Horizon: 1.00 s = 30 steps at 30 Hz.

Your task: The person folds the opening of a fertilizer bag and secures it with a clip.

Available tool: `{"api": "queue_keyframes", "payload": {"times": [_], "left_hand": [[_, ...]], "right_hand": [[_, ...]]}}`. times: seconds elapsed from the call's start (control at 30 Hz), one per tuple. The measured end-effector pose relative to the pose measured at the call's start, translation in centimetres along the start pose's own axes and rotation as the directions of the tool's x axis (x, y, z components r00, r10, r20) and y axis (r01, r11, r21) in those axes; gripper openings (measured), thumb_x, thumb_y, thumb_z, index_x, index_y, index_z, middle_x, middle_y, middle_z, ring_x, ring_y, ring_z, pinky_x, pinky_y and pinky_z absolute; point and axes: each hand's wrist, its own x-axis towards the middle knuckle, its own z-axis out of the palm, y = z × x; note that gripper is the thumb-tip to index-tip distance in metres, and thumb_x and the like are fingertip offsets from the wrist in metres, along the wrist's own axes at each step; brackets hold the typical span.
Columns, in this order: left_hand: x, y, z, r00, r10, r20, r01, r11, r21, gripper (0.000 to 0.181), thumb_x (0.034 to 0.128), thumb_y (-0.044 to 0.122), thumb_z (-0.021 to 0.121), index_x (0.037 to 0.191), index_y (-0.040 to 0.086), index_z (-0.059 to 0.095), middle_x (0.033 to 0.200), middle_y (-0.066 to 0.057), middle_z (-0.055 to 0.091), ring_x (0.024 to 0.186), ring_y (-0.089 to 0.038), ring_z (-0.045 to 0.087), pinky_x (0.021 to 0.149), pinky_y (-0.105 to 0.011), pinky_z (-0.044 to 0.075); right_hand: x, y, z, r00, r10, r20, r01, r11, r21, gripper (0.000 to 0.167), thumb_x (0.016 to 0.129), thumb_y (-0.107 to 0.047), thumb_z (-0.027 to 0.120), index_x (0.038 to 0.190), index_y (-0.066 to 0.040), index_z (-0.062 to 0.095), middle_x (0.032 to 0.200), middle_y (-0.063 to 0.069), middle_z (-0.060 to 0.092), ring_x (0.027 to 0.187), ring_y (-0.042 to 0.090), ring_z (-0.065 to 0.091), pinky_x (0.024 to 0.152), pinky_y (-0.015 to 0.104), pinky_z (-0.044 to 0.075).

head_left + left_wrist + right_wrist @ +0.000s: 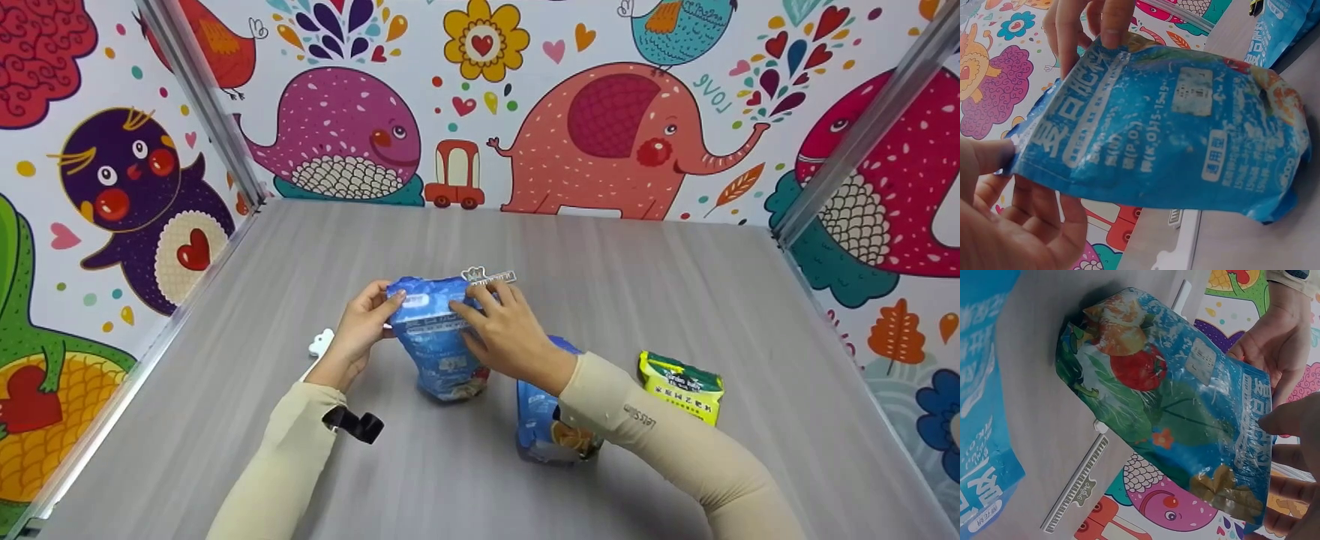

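A blue plastic fertilizer bag [442, 352] with vegetables and fruit printed on it stands on the table, held by its top edge. My left hand [361, 324] pinches the top left corner, thumb on the near face and fingers behind. At the top right, my right hand [517, 334] grips the edge; in the left wrist view its fingers [1112, 25] lie over the bag's rim. A white bag-sealing clip with a piano-key pattern [491, 277] lies just behind the bag. Another white clip [321, 343] sits left of it, partly hidden by my left hand.
A second blue bag [536, 420] stands close on the right, partly covered by my right forearm. Farther right lies a yellow and green packet [684, 390]. Printed panels [480, 112] enclose the grey table [300, 240] at the back and sides.
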Motion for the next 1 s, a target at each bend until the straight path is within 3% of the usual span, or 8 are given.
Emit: {"api": "queue_keyframes", "payload": {"times": [0.27, 0.6, 1.0], "left_hand": [[0.3, -0.1, 0.1, 1.0, -0.015, -0.009, 0.015, 1.0, 0.007, 0.006, 0.1018, 0.013, 0.057, 0.099, 0.01, 0.062, 0.086, -0.001, 0.055, 0.072, -0.012, 0.055, 0.063, -0.027, 0.051], [0.4, -0.4, 0.2, 0.999, -0.034, -0.01, 0.034, 0.999, 0.004, 0.007, 0.1018, 0.014, 0.057, 0.098, 0.009, 0.06, 0.087, -0.002, 0.056, 0.072, -0.013, 0.055, 0.064, -0.029, 0.051], [0.4, -0.8, 0.3, 0.998, -0.061, -0.01, 0.061, 0.998, 0.007, 0.011, 0.102, 0.015, 0.057, 0.099, 0.006, 0.061, 0.084, -0.001, 0.058, 0.069, -0.011, 0.056, 0.061, -0.025, 0.051]], "right_hand": [[-0.2, -0.1, 0.3, 0.999, -0.011, 0.031, 0.011, 1.0, -0.009, 0.046, 0.093, -0.03, 0.07, 0.134, -0.011, 0.059, 0.126, 0.014, 0.055, 0.113, 0.033, 0.05, 0.098, 0.046, 0.047], [-0.4, -0.8, 0.7, 0.978, 0.057, 0.199, -0.053, 0.998, -0.027, 0.059, 0.096, -0.039, 0.066, 0.142, -0.011, 0.043, 0.137, 0.017, 0.042, 0.126, 0.038, 0.039, 0.105, 0.053, 0.037], [-0.6, -0.6, 1.4, 0.987, 0.024, 0.158, -0.034, 0.997, 0.063, 0.043, 0.102, -0.034, 0.056, 0.134, -0.009, 0.042, 0.126, 0.015, 0.04, 0.115, 0.032, 0.036, 0.097, 0.049, 0.036]]}}
